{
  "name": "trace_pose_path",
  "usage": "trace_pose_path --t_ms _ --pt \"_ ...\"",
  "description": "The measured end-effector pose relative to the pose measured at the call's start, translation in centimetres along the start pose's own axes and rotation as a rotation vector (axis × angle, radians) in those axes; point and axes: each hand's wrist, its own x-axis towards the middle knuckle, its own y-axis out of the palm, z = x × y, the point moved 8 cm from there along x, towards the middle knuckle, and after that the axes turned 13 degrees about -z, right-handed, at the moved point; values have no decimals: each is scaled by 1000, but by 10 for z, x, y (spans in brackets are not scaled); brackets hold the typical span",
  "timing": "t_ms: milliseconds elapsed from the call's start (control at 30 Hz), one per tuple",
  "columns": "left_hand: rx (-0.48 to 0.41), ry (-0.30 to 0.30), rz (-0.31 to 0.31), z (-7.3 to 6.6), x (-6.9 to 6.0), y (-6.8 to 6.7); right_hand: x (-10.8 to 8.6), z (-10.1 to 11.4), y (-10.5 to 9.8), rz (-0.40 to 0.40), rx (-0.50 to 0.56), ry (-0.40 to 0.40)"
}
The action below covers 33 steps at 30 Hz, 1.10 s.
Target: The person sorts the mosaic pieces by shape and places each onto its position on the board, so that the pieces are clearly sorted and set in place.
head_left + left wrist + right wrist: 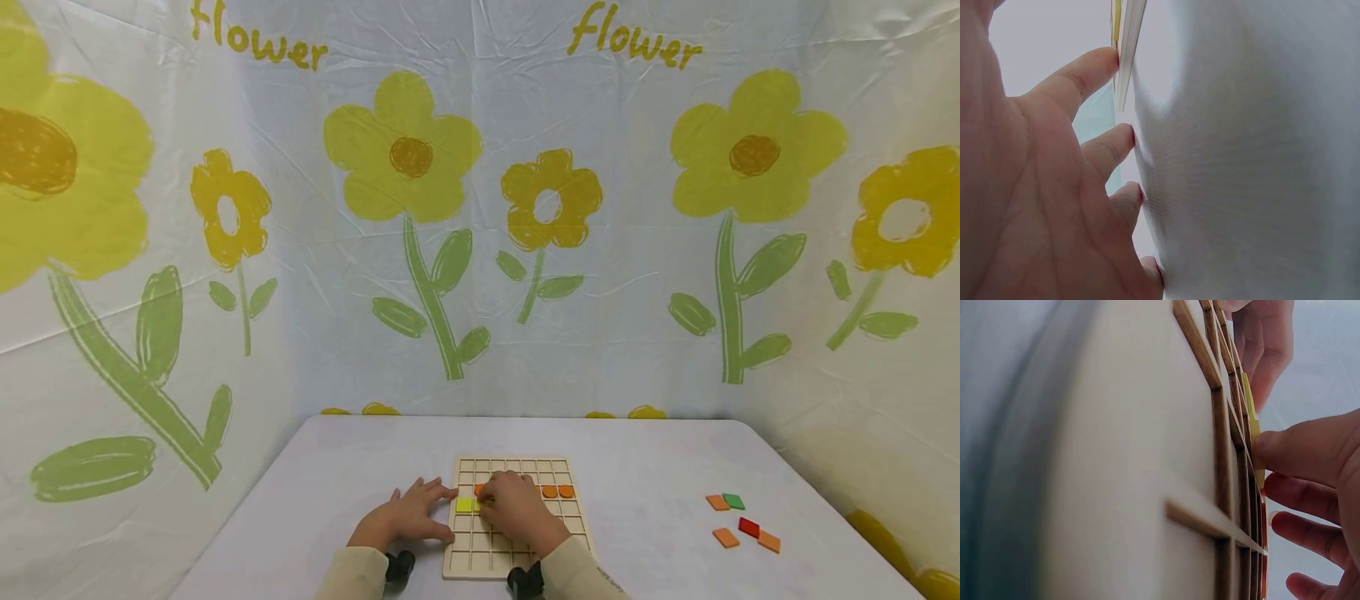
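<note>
A wooden grid board (480, 568) lies on the table. My left hand (408, 512) is at its left side, fingers spread; in the left wrist view the index fingertip (1109, 61) touches the board's edge. Over the left-middle squares, my right hand (517, 510) has bent fingers. Its thumb (1279, 450) and index finger pinch a yellow square tile (1255, 427) at the grid, mostly hidden in the head view. Just left of it, another yellow square tile (464, 505) sits in the grid. Orange round pieces (558, 492) lie in the row above, partly covered by the right hand.
Loose square tiles lie to the right on the table (645, 533): several orange ones (725, 537), a green one (734, 502) and a red one (748, 527). Behind the table hangs a flower-printed cloth (600, 350).
</note>
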Motion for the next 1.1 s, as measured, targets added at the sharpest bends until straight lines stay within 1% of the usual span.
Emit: trace_pose_path --t_ms 200,433,633,800,900,1100 --pt "4 2 0 2 2 2 -1 0 0 -6 -9 -5" --pt "-1 4 2 2 3 4 -1 -5 2 -6 -1 0" --pt "-13 -16 2 3 3 3 -4 -12 -2 -5 24 14" --pt "-7 -19 2 3 3 3 -10 -21 -15 -22 28 2" --pt "-4 -28 6 4 4 4 -15 -28 -25 -49 21 -15" --pt "1 -40 5 6 5 6 -24 -46 -42 -65 21 -14"
